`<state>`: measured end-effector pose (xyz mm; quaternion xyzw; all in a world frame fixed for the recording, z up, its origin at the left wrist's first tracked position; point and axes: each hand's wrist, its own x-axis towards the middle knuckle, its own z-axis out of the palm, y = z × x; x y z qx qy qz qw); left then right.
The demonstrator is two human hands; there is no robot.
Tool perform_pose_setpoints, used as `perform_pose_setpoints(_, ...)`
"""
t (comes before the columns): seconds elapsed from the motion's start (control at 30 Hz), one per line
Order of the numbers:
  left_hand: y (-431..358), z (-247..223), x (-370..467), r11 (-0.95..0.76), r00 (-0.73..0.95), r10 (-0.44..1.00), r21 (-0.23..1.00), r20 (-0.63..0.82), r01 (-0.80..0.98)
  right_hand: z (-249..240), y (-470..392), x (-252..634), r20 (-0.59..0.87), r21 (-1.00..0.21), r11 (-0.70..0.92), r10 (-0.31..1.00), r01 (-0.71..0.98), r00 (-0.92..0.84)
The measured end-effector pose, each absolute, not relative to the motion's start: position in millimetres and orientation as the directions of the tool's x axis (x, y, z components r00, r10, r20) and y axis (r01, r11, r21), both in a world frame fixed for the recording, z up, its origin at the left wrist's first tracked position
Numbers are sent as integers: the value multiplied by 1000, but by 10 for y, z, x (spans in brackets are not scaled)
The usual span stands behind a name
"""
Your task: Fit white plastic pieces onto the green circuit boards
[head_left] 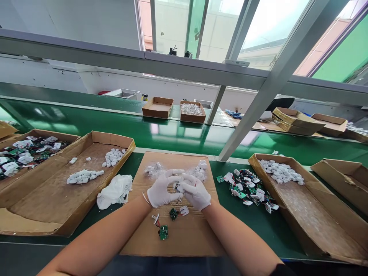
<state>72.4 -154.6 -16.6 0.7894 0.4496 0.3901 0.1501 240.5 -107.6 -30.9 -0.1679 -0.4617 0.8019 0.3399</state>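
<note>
Bench: a green work surface (253,226) runs in front of the person, with a green conveyor belt (178,134) beyond it.
Left box: a wide cardboard tray (43,203) left of the hands, holding two heaps of small white shells (83,176).
Right box: another cardboard tray (310,214) to the right, with white shells (280,171) at its far end.
Mat: a flat cardboard sheet (184,237) lies under both hands.
Cloth: a crumpled white rag (115,190) sits just left of the mat, touching the left box.
Loose pile: green circuit boards with white parts (247,189) lie between the mat and the right box.
Left hand: the gloved left hand (161,189) is closed around the small white piece from its left side.
Right hand: the gloved right hand (197,193) meets it from the right, fingers curled on the same piece.
Held piece: the small white piece (178,186) sits between both hands above the mat's middle; its long axis is hidden by fingers.
Nearest spares: two small circuit boards with white plugs (174,213) lie on the mat just toward the person, about equally near either hand.
Obstacles: nothing stands between hands and these boards.
</note>
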Motion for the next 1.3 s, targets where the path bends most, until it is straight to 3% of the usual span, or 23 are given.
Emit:
perform_pose_setpoints(0.23,-1563,-185,743,-531,220,811,522,542,668,-351,-1079,2394,60,-862,-316,714,-397,-697)
perform_pose_setpoints(0.43,-1570,-186,734,-574,315,795,473,519,669,-383,-1113,2407,57,-913,-242,721,-328,-690)
perform_pose_setpoints(0.7,-1592,-149,713,-541,223,828,626,515,562,-397,-1092,2411,55,-823,-391,666,-411,-744)
perform_pose_setpoints(0.83,-1594,-167,730,-523,263,845,618,466,587,-434,-1148,2401,26,-861,-398,589,-317,-808)
perform_pose_setpoints(1.0,-1590,-206,799,-561,324,825,596,464,575,-412,-1207,2394,42,-877,-351,623,-327,-781)
perform_pose_setpoints(1.3,-1563,-138,773,-490,272,871,767,410,413,-306,-1184,2395,38,-829,-441,569,-345,-821)
